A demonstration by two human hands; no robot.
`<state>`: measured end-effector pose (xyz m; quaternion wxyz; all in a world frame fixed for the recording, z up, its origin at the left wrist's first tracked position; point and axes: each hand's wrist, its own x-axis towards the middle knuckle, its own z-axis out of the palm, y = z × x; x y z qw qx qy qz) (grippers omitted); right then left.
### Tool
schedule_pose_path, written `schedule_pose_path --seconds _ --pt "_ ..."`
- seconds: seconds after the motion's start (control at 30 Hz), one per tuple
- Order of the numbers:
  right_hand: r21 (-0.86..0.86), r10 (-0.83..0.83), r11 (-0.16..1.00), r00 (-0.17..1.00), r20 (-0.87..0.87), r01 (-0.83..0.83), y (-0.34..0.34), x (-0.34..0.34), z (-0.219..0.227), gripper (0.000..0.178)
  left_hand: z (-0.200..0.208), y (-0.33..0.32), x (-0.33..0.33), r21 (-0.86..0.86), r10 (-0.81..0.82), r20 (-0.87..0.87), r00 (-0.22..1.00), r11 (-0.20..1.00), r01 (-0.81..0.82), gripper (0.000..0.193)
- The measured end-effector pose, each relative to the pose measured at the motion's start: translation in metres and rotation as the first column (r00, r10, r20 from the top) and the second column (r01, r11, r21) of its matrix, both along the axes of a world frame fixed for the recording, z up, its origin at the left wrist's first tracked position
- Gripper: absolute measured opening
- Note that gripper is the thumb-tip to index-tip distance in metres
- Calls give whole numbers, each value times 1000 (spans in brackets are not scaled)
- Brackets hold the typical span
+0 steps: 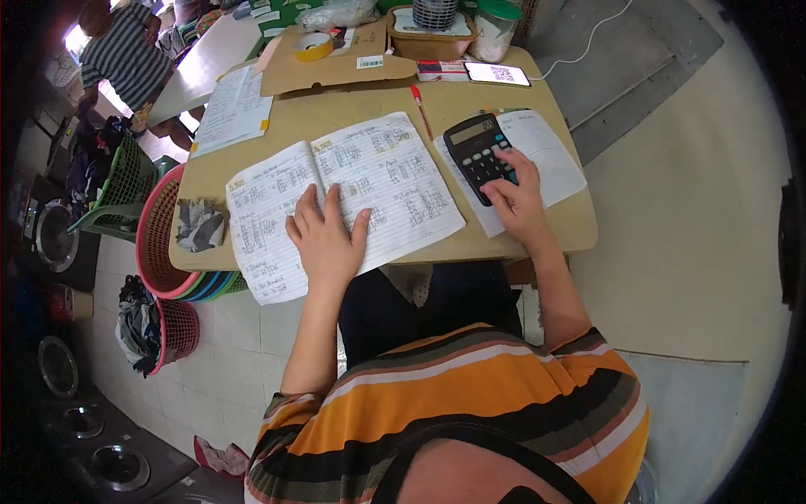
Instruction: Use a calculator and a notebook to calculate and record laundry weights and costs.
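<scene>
Hands (327,239) (522,202) (two), touching one notebook (399,189), one calculator (475,156)

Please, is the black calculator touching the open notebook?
Apart: the head view shows a strip of table and white paper between the calculator and the notebook.

Dark front-loading laundry machines (119,467) with round doors line the room beyond the left edge of a tan counter (564,227), across a pale tiled floor (231,336). A white table (217,52) stands past its far left corner, near bright light (75,39) in the background.
</scene>
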<state>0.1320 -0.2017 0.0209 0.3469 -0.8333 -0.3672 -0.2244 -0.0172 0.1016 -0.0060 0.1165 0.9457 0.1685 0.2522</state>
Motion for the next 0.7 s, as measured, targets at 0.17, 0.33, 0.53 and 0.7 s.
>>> schedule_pose_path --seconds 0.17,0.33,0.53,0.7 --pt "23 -163 987 981 106 161 7 30 8 14 2 -1 -3 -4 -8 16 1000 1000 8 66" --pt "30 -142 989 990 5 142 6 21 8 13 1 -1 -5 -4 -9 24 1000 1000 10 66" --pt "-21 -102 994 994 33 103 -5 -14 2 15 3 -2 -1 9 -14 20 1000 1000 14 62" --pt "281 -189 937 977 -101 210 -9 -8 22 20 3 0 -5 2 -11 19 1000 1000 11 63"
